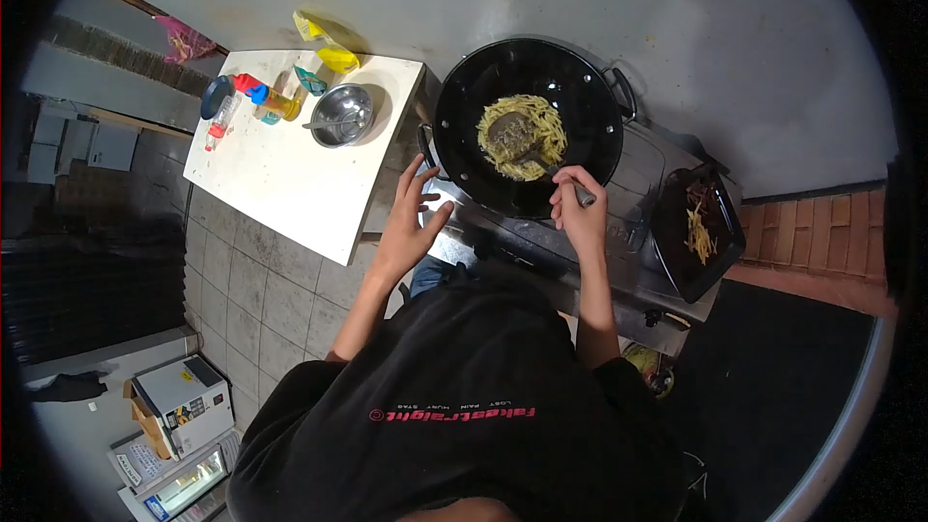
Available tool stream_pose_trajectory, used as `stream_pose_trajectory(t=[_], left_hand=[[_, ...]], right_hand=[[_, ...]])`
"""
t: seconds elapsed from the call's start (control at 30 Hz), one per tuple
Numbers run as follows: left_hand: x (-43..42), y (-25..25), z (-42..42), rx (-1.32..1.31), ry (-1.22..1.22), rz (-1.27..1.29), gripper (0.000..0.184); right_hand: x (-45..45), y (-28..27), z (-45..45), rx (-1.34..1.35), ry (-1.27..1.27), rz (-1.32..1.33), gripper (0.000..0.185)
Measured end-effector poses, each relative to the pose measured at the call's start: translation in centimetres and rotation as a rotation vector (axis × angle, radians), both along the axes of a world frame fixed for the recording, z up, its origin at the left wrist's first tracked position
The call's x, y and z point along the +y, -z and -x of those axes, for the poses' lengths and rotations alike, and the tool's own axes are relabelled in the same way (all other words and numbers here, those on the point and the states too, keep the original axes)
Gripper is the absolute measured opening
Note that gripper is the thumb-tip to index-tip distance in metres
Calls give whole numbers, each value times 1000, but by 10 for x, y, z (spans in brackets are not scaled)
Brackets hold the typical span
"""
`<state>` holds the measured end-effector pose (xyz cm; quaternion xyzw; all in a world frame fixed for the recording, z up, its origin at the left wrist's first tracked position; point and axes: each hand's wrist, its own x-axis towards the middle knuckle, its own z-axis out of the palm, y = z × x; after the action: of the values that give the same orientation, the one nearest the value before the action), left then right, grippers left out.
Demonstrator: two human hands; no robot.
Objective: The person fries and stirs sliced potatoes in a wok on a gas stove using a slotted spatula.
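Note:
A black two-handled wok [474,82] stands on the stove, with pale yellow strips of food [546,126] in its middle. My right hand [582,208] is closed around the handle of a metal ladle [512,135], whose head rests among the strips. Beside the wok's left handle [425,147], my left hand [413,216] is raised with its fingers apart and nothing in it.
At the left a white table [280,179] bears a metal bowl [342,115] with a utensil, several bottles [275,101] and a yellow packet [333,50]. Right of the wok lies a black tray [686,266] with more strips. A wall rises behind the stove.

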<state>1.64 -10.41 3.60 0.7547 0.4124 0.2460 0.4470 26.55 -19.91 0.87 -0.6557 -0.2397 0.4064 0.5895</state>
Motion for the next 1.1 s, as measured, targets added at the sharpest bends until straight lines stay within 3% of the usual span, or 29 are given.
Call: stream_pose_trajectory(t=[0.37, 0.6, 0.67, 0.7, 0.8, 0.9, 1.0, 1.1], left_hand=[[0, -10, 0, 119, 59, 18, 65], [-2, -15, 2, 130, 39, 112, 69], [-1, -8, 4, 242, 38, -295, 64], [-1, -11, 5, 240, 37, -293, 64], [0, -26, 5, 187, -295, -473, 42], [8, -34, 15, -97, -470, -276, 26], [13, -27, 24, -202, -546, -238, 38], [13, -19, 32, -138, -558, -278, 49]], right_hand=[[-2, -13, -2, 50, 9, -31, 16], [-14, -13, -8, 348, 111, -156, 20], [-17, -18, -9, 411, 137, -198, 20], [-19, -19, -10, 408, 137, -196, 20], [-24, -21, -14, 509, 161, -200, 20], [-26, -23, -16, 598, 134, -215, 20], [-23, -26, -14, 559, 149, -229, 19], [-19, -27, -8, 372, 137, -262, 20]])
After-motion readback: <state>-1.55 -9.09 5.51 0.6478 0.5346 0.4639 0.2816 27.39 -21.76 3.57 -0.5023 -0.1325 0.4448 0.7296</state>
